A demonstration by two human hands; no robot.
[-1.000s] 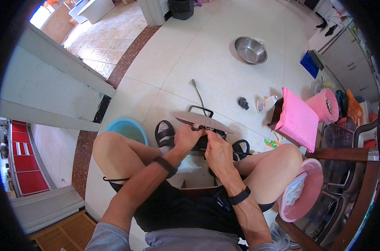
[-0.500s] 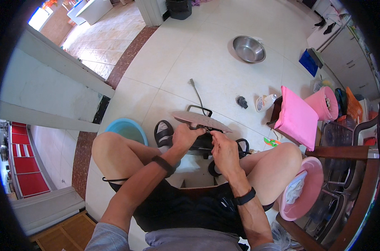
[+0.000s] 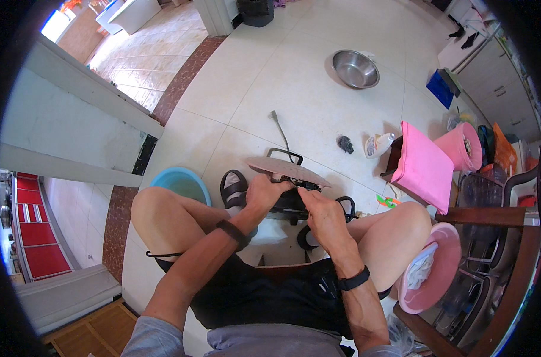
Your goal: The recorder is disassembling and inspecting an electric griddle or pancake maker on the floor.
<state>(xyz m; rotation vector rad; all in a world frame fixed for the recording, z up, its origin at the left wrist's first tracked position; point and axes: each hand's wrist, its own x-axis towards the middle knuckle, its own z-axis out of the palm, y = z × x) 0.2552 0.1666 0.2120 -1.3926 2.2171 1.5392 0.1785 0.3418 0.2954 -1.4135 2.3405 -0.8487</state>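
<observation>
A hinged electric appliance, like an electric griddle, stands between my feet. Its round greyish-pink plate [image 3: 288, 168] tilts up over a black body [image 3: 287, 205]. My left hand [image 3: 265, 195] is closed on the near edge of the appliance, thumb pointing at dark metal parts under the plate. Close beside it, my right hand [image 3: 322, 211] has its fingers bent together against the same parts, index finger foremost. Whatever lies in those fingers is hidden. A grey power cord [image 3: 281, 132] with a plug runs from the far side across the floor.
A light blue basin [image 3: 181, 185] stands left of my foot. Farther off is a steel bowl [image 3: 355, 69]. To the right are a dark scouring pad [image 3: 345, 144], a white bottle [image 3: 377, 145], a pink-cushioned stool [image 3: 422, 169], orange-and-green tool handles [image 3: 388, 202] and a pink basin [image 3: 446, 262] holding cloth.
My right hand has shifted slightly, its index finger now straighter along the parts under the plate. The plate has tilted a little, showing more of its upper face. My left hand stays nearly in place.
</observation>
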